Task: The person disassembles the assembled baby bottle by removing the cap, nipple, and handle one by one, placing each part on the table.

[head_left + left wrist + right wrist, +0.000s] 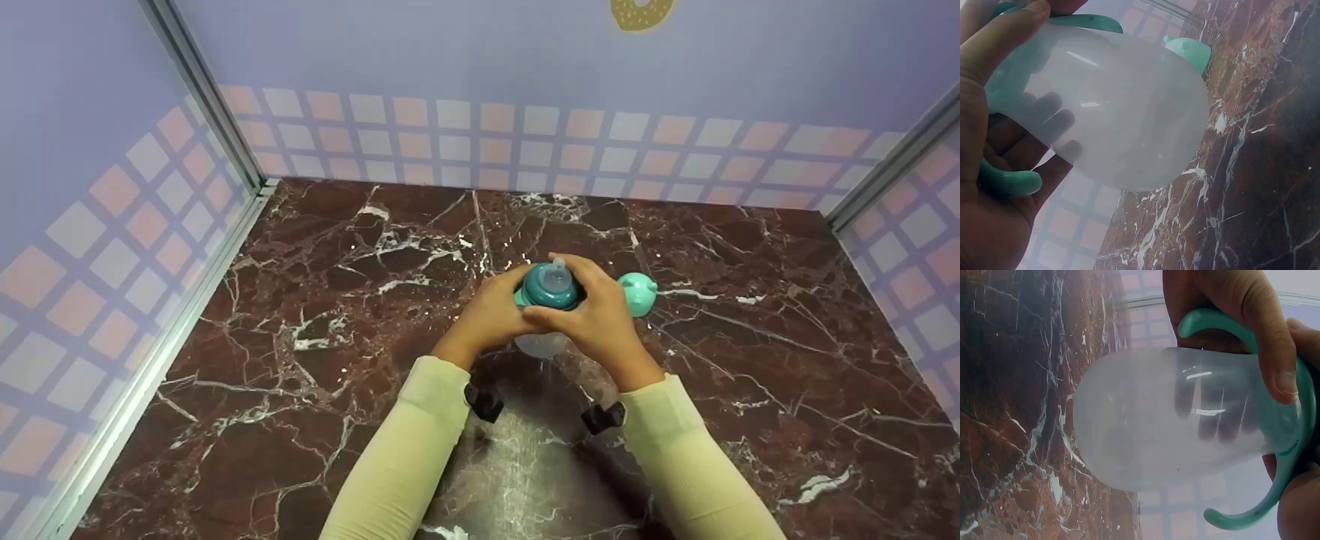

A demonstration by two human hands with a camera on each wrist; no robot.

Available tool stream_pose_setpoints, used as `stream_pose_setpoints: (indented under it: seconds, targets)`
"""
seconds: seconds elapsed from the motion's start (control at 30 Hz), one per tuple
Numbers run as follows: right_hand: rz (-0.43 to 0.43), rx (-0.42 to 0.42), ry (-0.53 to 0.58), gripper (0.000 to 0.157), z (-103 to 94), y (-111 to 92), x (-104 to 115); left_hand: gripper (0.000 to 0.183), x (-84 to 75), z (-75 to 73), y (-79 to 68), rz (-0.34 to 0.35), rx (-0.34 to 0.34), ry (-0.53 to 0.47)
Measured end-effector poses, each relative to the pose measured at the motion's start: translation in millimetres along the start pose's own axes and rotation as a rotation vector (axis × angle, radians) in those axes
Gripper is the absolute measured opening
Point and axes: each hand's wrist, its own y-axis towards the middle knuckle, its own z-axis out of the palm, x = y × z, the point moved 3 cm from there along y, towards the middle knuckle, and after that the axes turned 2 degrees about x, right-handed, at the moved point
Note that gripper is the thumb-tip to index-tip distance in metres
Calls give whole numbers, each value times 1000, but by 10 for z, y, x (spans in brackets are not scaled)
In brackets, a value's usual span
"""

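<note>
Both hands busy on one bottle [1145,419], near the middle of the table [765,360], a little toward 1 o'clock in the head view. Roughly upright; clear body, teal collar [541,298], clear nipple [555,276] on top. Whether the base touches the table, cannot tell.

Left hand [491,306]: on the bottle's 8 o'clock side, fingers curled round the upper body; fingertips show through the clear wall in the left wrist view. Firm hold.

Right hand [600,304]: on the 4 o'clock side, curled round the same upper part. Right wrist view has the thumb flat on the wall near the collar, other fingers behind it. Also a closed grip.

Two green handles curve from the neck: in the right wrist view, one [1219,319] at 12 o'clock, the other [1241,518] at 5 o'clock.

A mint cap [639,294] sits on the table at 3 o'clock from the bottle, just beside the right hand; contact unclear.

Pale sleeves [405,442] come in from 7 and 5 o'clock, a black device [484,403] at each wrist. Table dark red, white-veined. Lilac wall [450,60] at 12, checked pink and white along its foot; part of a doughnut picture [643,16] toward 1 o'clock.
</note>
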Motion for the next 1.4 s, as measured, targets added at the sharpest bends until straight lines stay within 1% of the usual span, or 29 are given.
stream_pose_setpoints:
  seconds: [0.13,0.23,0.5,0.67,0.73,0.97,1.2,1.4]
  targets:
    - [-16,-22,-16,78,16,2,9,73,6,-2,-6,-12,4,-1]
    - [-22,-35,-19,79,27,0,17,75,12,-3,-4,-8,4,-11]
    - [-27,-31,-19,78,47,-8,30,71,42,-14,3,16,-4,-7]
    - [-24,-32,-19,76,56,-23,29,66,75,-13,10,31,18,-16]
    - [-30,-37,-26,76,64,-24,32,65,93,-14,12,28,28,-35]
    - [-41,-49,-23,74,77,-25,49,67,122,-33,7,33,53,-57]
    - [-20,-19,5,73,74,-17,47,64,133,-41,14,54,69,-58]
    - [-14,17,-7,74,59,1,46,64,137,-46,11,57,73,-65]
